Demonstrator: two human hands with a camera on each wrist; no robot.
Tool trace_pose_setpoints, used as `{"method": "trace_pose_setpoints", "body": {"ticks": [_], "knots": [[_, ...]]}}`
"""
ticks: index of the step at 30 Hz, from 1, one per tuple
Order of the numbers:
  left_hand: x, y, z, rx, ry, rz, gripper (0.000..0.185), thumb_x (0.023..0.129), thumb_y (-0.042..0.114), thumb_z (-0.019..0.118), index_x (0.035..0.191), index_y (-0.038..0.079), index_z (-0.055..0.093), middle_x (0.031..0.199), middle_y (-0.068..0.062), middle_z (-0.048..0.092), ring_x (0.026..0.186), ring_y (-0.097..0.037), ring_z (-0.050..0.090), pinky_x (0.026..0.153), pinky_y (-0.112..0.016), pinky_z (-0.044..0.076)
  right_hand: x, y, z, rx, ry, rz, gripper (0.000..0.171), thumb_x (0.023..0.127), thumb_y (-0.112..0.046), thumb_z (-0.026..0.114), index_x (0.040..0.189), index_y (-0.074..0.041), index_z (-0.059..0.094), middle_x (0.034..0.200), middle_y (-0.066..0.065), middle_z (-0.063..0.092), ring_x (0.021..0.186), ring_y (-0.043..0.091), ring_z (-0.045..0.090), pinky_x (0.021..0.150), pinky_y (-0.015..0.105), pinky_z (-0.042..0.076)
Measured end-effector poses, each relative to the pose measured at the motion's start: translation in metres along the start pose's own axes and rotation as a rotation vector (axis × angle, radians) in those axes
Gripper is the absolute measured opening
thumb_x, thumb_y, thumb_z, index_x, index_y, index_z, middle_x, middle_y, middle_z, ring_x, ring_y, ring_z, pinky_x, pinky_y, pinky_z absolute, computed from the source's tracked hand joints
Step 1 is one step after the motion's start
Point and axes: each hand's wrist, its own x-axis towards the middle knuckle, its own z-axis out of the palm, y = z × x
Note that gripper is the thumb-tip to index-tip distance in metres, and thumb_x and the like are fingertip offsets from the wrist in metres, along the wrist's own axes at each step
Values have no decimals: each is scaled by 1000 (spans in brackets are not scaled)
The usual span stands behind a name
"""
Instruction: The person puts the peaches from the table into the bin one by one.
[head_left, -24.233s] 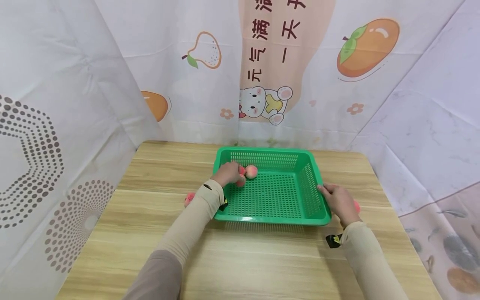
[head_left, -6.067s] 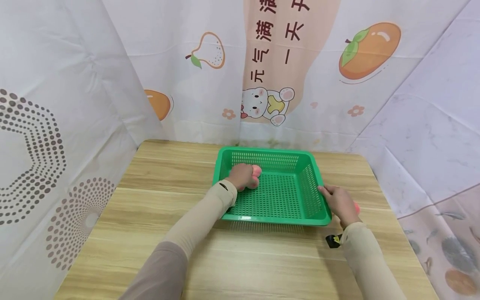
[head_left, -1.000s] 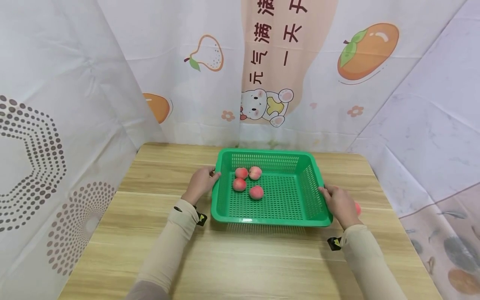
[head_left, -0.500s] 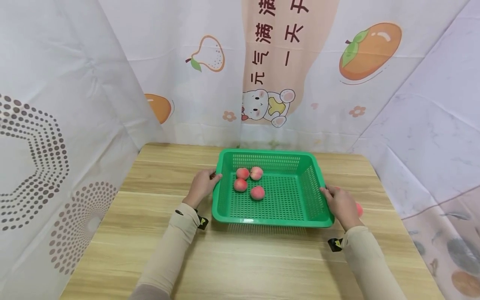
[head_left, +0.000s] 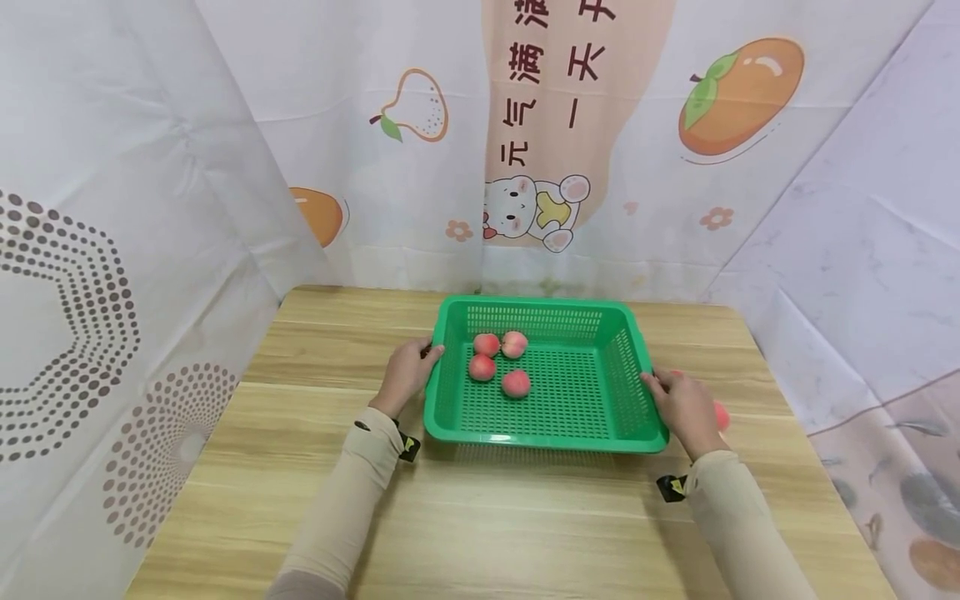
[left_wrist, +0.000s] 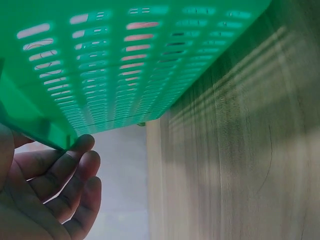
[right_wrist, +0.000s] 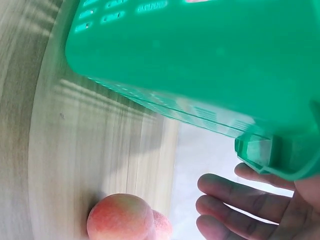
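A green plastic basket (head_left: pixel 551 442) with slotted walls sits on the table, seen in all three current views. Several pink-red peaches (head_left: pixel 516 383) lie in its left half. My left hand (head_left: pixel 406 375) holds the left rim, thumb on top; the left wrist view shows its curled fingers (left_wrist: pixel 70 175) beneath the lip. On the opposite side my right hand (head_left: pixel 686 410) grips the right rim between thumb and fingers. The right wrist view shows those fingers (right_wrist: pixel 245 200) below the rim's handle lip (right_wrist: pixel 255 152), partly straightened.
Two more peaches lie on the table outside the basket, past my right hand: a nearer peach (head_left: pixel 722 416) and a farther peach (right_wrist: pixel 162 226), partly hidden. The wooden table (head_left: pixel 495 533) ends at a printed curtain (head_left: pixel 420 192) behind, with more curtains at both sides.
My left hand has gone from the peaches inside the basket to its left rim. The peach once on the table at left is no longer there. My right hand has stayed on the right rim.
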Motion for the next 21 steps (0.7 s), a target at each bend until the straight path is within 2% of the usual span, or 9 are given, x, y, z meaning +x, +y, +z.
{"method": "trace_pose_setpoints", "body": {"ticks": [8,15,18,21], "knots": [[0,0,2,0,13,-15,44,102,34,50,134,4,58,110,-13,70,90,-24,64,81,-40,52,0,-1,0,16,-28,20,58,104,-40,42,136,7,50,129,33,56,109,48,59,84,56,49],[-1,0,3,14,22,-3,44,102,34,50,133,4,59,111,-14,70,92,-24,64,81,-41,52,0,3,3,37,-17,15,59,104,-42,42,136,7,51,129,31,57,109,47,60,84,55,49],[-1,1,4,17,35,5,43,102,33,50,132,3,60,110,-14,70,91,-24,64,81,-42,52,0,4,2,48,-17,21,59,104,-42,42,135,7,51,126,31,59,100,42,63,79,51,50],[-2,2,5,12,47,2,42,102,32,51,131,3,61,109,-15,70,91,-25,64,81,-42,52,1,5,0,70,-27,35,61,103,-44,42,135,7,52,121,30,63,87,32,64,71,42,51]]}}
